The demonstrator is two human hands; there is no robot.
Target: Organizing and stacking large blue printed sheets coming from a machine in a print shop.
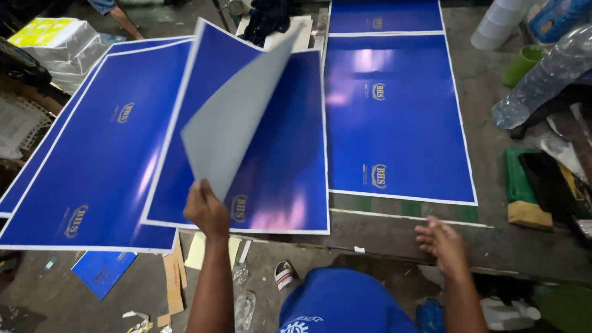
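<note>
Blue-clad knee [345, 305] of the person, bottom centre of the frame, nearest the camera.

Left hand [206, 209], lower centre-left: grip closed on the lower corner of a lifted sheet [231, 117], fingers pinching its edge. Lifted sheet: large, curled upward and over, grey underside facing the camera, blue printed face with white border showing along its upper left edge; it spans the centre of the frame up to the top centre.

Right hand [441, 240], lower right: grip open, fingers loosely spread, holding nothing, hovering just over the edge of the table [394, 231].

Blue sheet beneath [283, 185], centre: flat, glossy, white-bordered, small gold emblem near the left hand; partly covered by the lifted sheet.

Left stack of blue sheets [92, 160], left half of frame: same kind, overlapping, fanned slightly.

Right blue sheet [394, 123], upper centre-right: flat on the table, white border, two gold emblems; another like it touching above, at the top edge.

Clear plastic bottle [542, 77], upper right, lying tilted.

Green cup [521, 65], upper right, beside the bottle.

White rolls [499, 24], top right.

Silver-wrapped bundle with yellow top [52, 40], upper left.

Floor [55, 296], lower left: small blue sheet, card scraps, a sandal.
</note>
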